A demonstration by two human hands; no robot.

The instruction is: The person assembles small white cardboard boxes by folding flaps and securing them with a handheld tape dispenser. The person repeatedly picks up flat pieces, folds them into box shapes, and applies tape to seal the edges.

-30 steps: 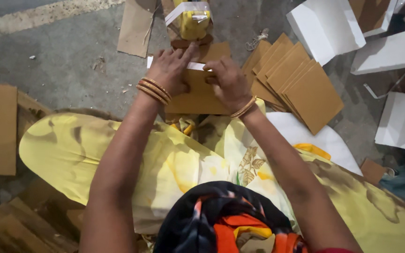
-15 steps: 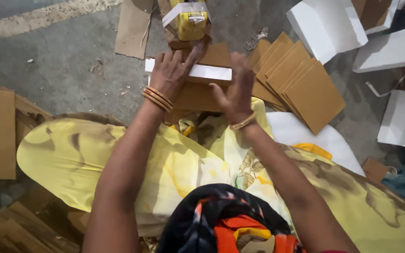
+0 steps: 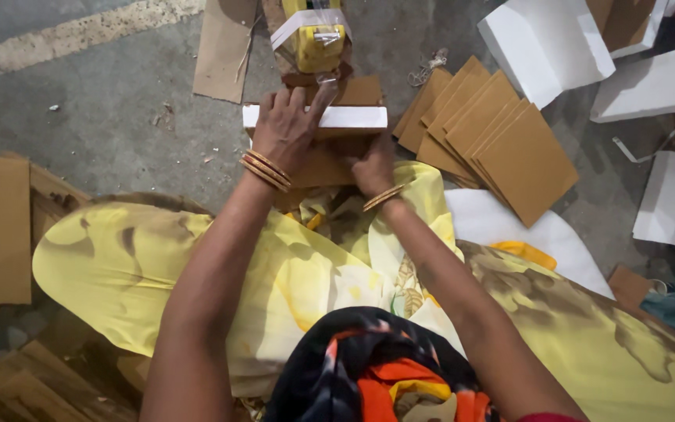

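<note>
Your left hand [image 3: 287, 125] lies flat, fingers spread, pressing down on the white strip [image 3: 345, 117] that runs across the far edge of the brown cardboard piece [image 3: 318, 160] on the floor [image 3: 111, 117] in front of your knees. It presses rather than grips. Your right hand [image 3: 373, 168] is curled at the near right edge of that same piece; the fingers are tucked under, so I cannot tell whether they pinch the cardboard or only rest against it.

The yellow dispenser [image 3: 314, 35] wrapped in pale tape stands just beyond your left fingertips, almost touching them. A fanned stack of brown cards [image 3: 494, 133] lies near on your right, with white sheets [image 3: 548, 43] farther out.

Risks, as I judge them: your yellow garment [image 3: 197, 273] bunches right against the near edge of the piece, and a fold could slip under your right hand and get caught in the work. If your left palm slides, the strip may set crooked or wrinkle. A forward push of your left fingers could tip the dispenser. A sideways sweep of your right elbow could scatter the stack of cards.
</note>
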